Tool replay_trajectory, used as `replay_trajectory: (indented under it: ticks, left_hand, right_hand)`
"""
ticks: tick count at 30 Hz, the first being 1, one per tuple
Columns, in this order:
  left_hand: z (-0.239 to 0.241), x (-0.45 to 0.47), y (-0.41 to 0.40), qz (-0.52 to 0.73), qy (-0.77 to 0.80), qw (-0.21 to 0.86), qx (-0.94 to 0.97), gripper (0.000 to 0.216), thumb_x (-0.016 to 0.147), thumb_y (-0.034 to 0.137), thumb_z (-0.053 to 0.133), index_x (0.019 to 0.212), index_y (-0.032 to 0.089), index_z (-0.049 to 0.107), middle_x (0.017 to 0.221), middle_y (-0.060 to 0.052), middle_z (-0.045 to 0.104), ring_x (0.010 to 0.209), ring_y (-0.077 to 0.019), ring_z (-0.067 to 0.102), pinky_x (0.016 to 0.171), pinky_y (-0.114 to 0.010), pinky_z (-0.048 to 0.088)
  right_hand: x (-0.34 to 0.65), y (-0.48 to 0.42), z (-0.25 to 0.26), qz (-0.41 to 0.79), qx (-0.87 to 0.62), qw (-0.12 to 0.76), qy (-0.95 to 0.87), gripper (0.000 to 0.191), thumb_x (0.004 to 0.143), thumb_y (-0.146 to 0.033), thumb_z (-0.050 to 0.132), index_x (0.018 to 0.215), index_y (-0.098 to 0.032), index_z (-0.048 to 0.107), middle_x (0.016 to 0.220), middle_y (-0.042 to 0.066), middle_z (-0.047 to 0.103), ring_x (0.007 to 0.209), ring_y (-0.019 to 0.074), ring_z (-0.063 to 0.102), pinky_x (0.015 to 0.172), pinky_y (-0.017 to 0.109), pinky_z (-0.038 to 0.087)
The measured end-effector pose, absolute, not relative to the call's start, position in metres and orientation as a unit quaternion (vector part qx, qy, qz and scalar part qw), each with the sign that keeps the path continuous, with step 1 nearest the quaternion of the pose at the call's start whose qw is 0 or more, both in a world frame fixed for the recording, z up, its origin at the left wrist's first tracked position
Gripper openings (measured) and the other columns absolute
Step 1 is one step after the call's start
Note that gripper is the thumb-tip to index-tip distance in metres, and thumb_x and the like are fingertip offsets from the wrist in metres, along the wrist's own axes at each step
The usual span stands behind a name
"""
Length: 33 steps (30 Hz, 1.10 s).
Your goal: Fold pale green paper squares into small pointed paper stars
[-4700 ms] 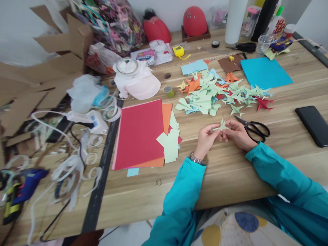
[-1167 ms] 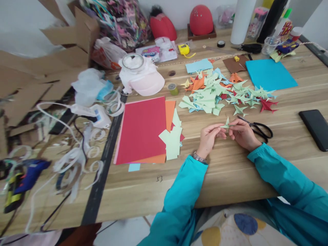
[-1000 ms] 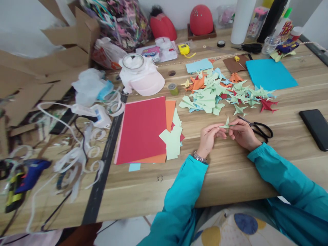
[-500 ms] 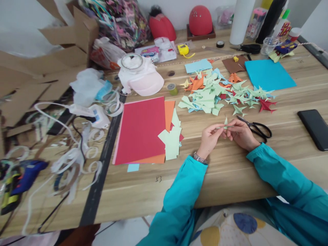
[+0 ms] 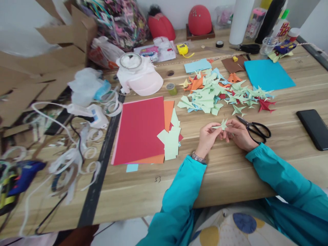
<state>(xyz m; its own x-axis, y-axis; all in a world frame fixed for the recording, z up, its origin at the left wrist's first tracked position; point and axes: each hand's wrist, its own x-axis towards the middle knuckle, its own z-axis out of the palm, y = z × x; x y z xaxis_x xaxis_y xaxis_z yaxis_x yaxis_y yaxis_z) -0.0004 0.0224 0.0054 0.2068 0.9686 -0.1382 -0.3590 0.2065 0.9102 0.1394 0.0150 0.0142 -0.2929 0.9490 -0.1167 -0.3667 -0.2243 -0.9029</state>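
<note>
My left hand [image 5: 208, 136] and my right hand [image 5: 239, 134] meet above the wooden table [image 5: 230, 171], both pinching a small pale green folded paper shape [image 5: 222, 125] between their fingertips. Black scissors [image 5: 255, 128] lie just right of my right hand. Behind the hands spreads a pile of folded paper shapes [image 5: 220, 94], mostly pale green with some orange, red and blue. Loose pale green paper squares [image 5: 170, 140] lie to the left of my left hand, overlapping red and orange sheets [image 5: 142, 130].
A black phone [image 5: 314, 128] lies at the right edge. A blue sheet [image 5: 268, 74] sits at the back right. A pink cap [image 5: 142, 82], a jar, tape rolls [image 5: 111, 107], a glue gun [image 5: 19, 177] and cardboard [image 5: 38, 71] crowd the left.
The green shape was turned edge-on between my fingers half a second ago; now it lies flatter, its points spread. My hands have stayed in the same spot.
</note>
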Motion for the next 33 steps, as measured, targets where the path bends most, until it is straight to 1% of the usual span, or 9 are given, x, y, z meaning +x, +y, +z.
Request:
replay_trajectory:
  ticks: [5, 13, 18, 21, 27, 33]
  left_hand:
    - [0.0045, -0.0001, 0.0225, 0.493, 0.388, 0.680, 0.379, 0.023, 0.064, 0.025, 0.068, 0.083, 0.013, 0.061, 0.055, 0.001, 0.062, 0.047, -0.0091, 0.055, 0.050, -0.022, 0.044]
    - [0.0065, 0.0005, 0.0217, 0.507, 0.401, 0.679, 0.348, 0.019, 0.060, 0.021, 0.069, 0.076, 0.013, 0.062, 0.054, 0.001, 0.061, 0.041, -0.0080, 0.052, 0.044, -0.021, 0.042]
    - [0.0083, -0.0005, 0.0206, 0.493, 0.389, 0.668, 0.399, 0.023, 0.064, 0.026, 0.068, 0.083, 0.013, 0.062, 0.052, 0.001, 0.060, 0.046, -0.0088, 0.054, 0.049, -0.022, 0.044]
    - [0.0080, -0.0003, 0.0206, 0.494, 0.380, 0.669, 0.405, 0.019, 0.066, 0.025, 0.068, 0.079, 0.013, 0.062, 0.052, 0.001, 0.060, 0.047, -0.0090, 0.055, 0.050, -0.022, 0.044]
    - [0.0065, 0.0010, 0.0208, 0.497, 0.377, 0.685, 0.377, 0.015, 0.062, 0.021, 0.069, 0.074, 0.012, 0.066, 0.054, -0.001, 0.062, 0.046, -0.0095, 0.055, 0.049, -0.023, 0.043]
    - [0.0107, -0.0005, 0.0204, 0.493, 0.364, 0.703, 0.361, 0.011, 0.064, 0.019, 0.067, 0.072, 0.013, 0.068, 0.058, -0.002, 0.064, 0.048, -0.0103, 0.055, 0.051, -0.026, 0.044]
  right_hand:
    - [0.1387, 0.0144, 0.0155, 0.692, -0.364, 0.473, -0.406, 0.018, 0.074, -0.022, 0.061, 0.089, -0.019, 0.050, 0.058, 0.000, 0.064, 0.053, 0.0155, 0.060, 0.039, 0.020, 0.041]
    - [0.1400, 0.0140, 0.0167, 0.704, -0.353, 0.455, -0.415, 0.018, 0.075, -0.023, 0.061, 0.089, -0.020, 0.050, 0.060, 0.001, 0.065, 0.054, 0.0164, 0.061, 0.041, 0.022, 0.043]
    - [0.1400, 0.0138, 0.0172, 0.705, -0.352, 0.459, -0.411, 0.017, 0.075, -0.024, 0.060, 0.088, -0.020, 0.049, 0.059, 0.000, 0.064, 0.057, 0.0173, 0.062, 0.040, 0.022, 0.042]
    - [0.1394, 0.0130, 0.0188, 0.705, -0.350, 0.460, -0.411, 0.017, 0.075, -0.024, 0.060, 0.088, -0.020, 0.050, 0.058, 0.000, 0.064, 0.054, 0.0162, 0.060, 0.040, 0.022, 0.043]
    - [0.1389, 0.0132, 0.0171, 0.692, -0.352, 0.484, -0.403, 0.007, 0.074, -0.020, 0.059, 0.073, -0.018, 0.052, 0.055, 0.001, 0.064, 0.051, 0.0154, 0.060, 0.036, 0.021, 0.040]
    - [0.1398, 0.0132, 0.0144, 0.682, -0.358, 0.492, -0.405, 0.008, 0.074, -0.022, 0.061, 0.071, -0.018, 0.054, 0.057, 0.001, 0.063, 0.052, 0.0155, 0.060, 0.036, 0.021, 0.040]
